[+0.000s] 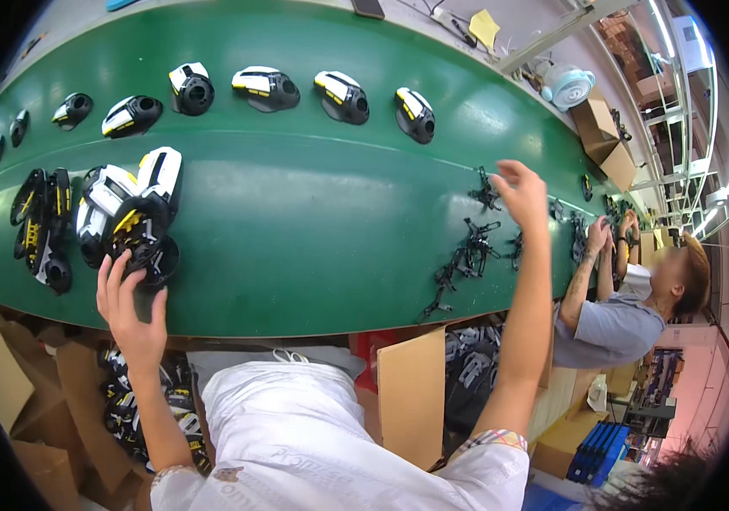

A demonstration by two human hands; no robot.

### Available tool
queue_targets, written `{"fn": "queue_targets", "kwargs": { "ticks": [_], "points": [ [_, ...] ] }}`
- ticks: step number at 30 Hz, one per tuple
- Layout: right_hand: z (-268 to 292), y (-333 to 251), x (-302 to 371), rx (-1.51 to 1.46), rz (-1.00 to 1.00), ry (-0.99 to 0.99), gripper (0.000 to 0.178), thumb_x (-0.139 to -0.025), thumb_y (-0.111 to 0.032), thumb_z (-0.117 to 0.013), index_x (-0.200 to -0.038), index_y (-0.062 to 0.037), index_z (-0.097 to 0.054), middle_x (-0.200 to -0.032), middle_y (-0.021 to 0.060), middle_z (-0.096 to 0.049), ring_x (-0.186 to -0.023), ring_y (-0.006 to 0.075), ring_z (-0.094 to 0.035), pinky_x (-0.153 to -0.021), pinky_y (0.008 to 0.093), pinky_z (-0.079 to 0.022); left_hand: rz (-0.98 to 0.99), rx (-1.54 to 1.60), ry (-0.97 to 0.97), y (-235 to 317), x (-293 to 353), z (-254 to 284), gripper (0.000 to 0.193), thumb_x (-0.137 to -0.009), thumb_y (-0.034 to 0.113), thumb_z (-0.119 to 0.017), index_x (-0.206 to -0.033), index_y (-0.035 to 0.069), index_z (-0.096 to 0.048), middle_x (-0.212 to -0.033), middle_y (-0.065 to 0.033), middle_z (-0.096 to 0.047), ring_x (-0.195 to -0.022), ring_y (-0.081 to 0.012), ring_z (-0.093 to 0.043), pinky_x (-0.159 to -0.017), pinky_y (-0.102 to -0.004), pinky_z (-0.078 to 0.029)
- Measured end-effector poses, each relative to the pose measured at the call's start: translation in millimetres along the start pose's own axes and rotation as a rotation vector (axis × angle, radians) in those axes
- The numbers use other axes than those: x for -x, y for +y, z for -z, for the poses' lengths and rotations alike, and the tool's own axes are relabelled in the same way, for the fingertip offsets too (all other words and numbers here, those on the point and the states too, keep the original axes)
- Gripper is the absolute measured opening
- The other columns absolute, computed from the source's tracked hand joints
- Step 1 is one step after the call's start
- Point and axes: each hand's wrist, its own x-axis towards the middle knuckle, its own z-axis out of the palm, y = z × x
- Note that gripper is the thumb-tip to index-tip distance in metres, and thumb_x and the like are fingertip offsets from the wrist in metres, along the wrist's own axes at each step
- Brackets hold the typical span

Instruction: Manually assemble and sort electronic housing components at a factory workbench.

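Note:
My left hand [132, 319] reaches to the near edge of a pile of plastic shells, fingers apart. Its fingertips touch a black shell with yellow marks [138, 223], which leans on white-and-black shells [160, 175]. The hand does not visibly close around any of them. My right hand [522, 198] is raised over the right side of the green table, thumb and fingers apart, with nothing visible in it. Closest to it is a small black bracket-like part [484, 189]. More such black parts [469, 249] lie in a tangled cluster nearer me.
Several white, black and yellow shells [345, 96] stand in a row along the far side of the green table [313, 221]. Long black-and-yellow pieces [40, 226] lie at left. Open cardboard boxes [411, 396] stand below the near edge. A co-worker [616, 328] sits at right.

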Motion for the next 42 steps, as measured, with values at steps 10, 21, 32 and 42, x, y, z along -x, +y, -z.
{"fn": "queue_targets", "kwargs": {
  "ticks": [10,21,32,42],
  "points": [
    [-34.9,62.1,3.8,0.328,0.079,0.02,0.027,-0.07,-0.006,-0.059,-0.095,-0.0127,-0.066,-0.099,0.0111,-0.066,-0.09,0.0317,-0.063,-0.079,0.0391,-0.049,-0.192,0.099,0.16,30.3,-38.9,18.0,0.033,-0.069,0.002,-0.071,-0.097,0.002,-0.054,-0.124,-0.0152,-0.054,-0.123,-0.0386,-0.041,-0.103,-0.0444,-0.029],
    [-61.0,51.3,-49.9,0.436,-0.283,-0.246,0.027,-0.069,-0.014,-0.058,-0.095,-0.008,-0.063,-0.099,0.0168,-0.065,-0.093,0.0349,-0.062,-0.081,0.0426,-0.049,0.451,1.277,-0.233,86.4,8.6,-56.5,0.035,-0.082,-0.006,-0.059,-0.112,0.001,-0.041,-0.105,-0.0108,-0.052,-0.091,-0.0122,-0.052,-0.072,-0.0225,-0.047],
    [-63.7,-108.0,33.1,-0.391,0.316,0.109,0.024,-0.082,-0.001,-0.058,-0.104,-0.0075,-0.065,-0.085,0.0114,-0.063,-0.068,0.0228,-0.062,-0.063,0.0317,-0.049,0.686,1.555,-0.399,75.2,5.9,-68.0,0.05,-0.081,-0.003,-0.063,-0.124,-0.003,-0.038,-0.105,-0.0124,-0.057,-0.1,-0.0159,-0.057,-0.088,-0.0273,-0.046],
    [-68.5,-212.1,119.7,-0.674,0.477,-0.195,0.038,-0.08,0.007,-0.056,-0.113,-0.0104,-0.065,-0.096,0.0115,-0.059,-0.075,0.0212,-0.061,-0.066,0.0293,-0.049,0.834,1.815,-0.494,67.9,11.3,-68.1,0.028,-0.093,0.011,-0.052,-0.118,0.0,-0.046,-0.102,-0.0082,-0.061,-0.093,-0.0116,-0.059,-0.077,-0.0236,-0.05]
  ]
}}
